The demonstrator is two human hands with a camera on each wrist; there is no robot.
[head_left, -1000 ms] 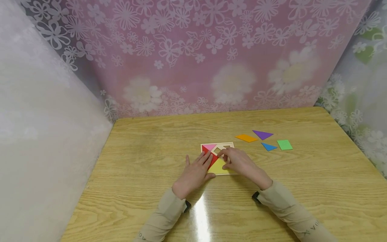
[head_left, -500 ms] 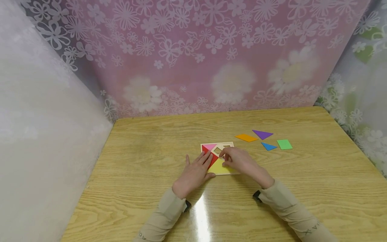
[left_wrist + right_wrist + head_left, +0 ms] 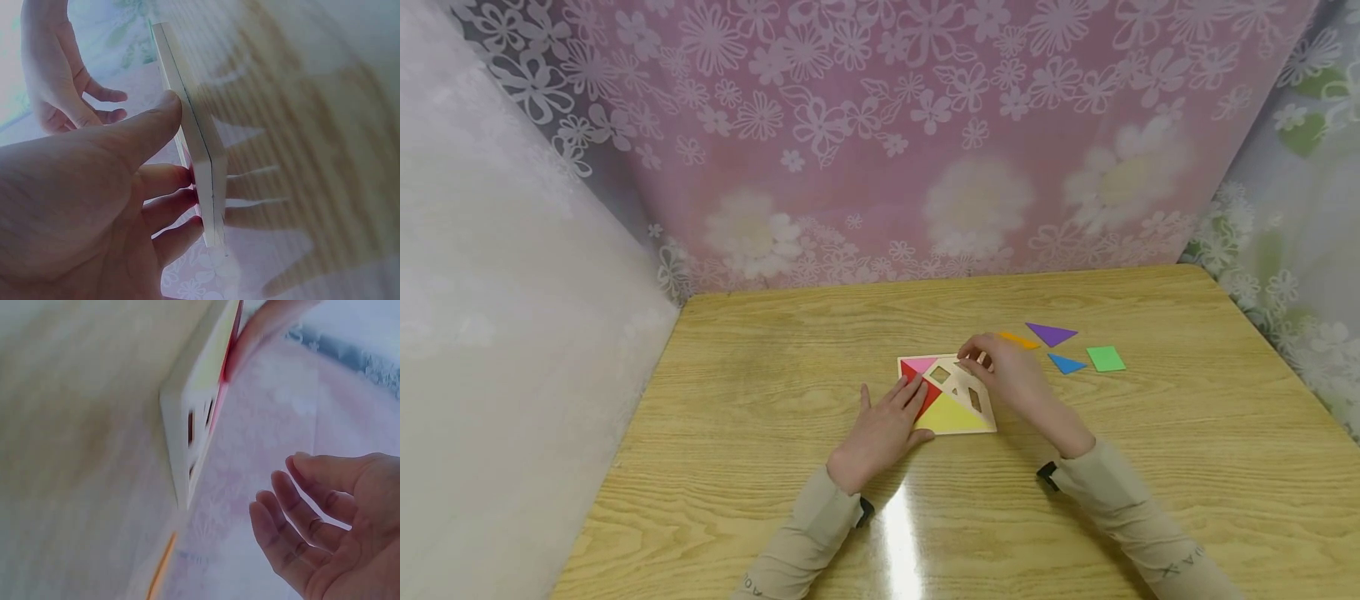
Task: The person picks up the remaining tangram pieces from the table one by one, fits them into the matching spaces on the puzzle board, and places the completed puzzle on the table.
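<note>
A tangram puzzle board (image 3: 996, 424) lies on the table, with a pink triangle (image 3: 919, 365), a red triangle (image 3: 934, 392) and a yellow triangle (image 3: 951, 414) in it. Cut-out holes show in its bare right part. My left hand (image 3: 880, 433) rests on its left side, fingers on the red triangle and thumb touching the near edge. Above the far right corner hovers my right hand (image 3: 1011, 379). In the right wrist view that hand's fingers (image 3: 272, 534) are loosely bent, apart from the board, with nothing between them.
Right of the board lie an orange parallelogram (image 3: 1021, 340), partly hidden by my right hand, a purple triangle (image 3: 1052, 334), a blue triangle (image 3: 1066, 363) and a green square (image 3: 1106, 359). A flowered curtain (image 3: 865, 167) hangs behind the wooden table (image 3: 760, 400).
My right hand has moved from the middle of the board toward its far right corner, uncovering the yellow triangle and the holes. My left hand and the loose pieces stay put.
</note>
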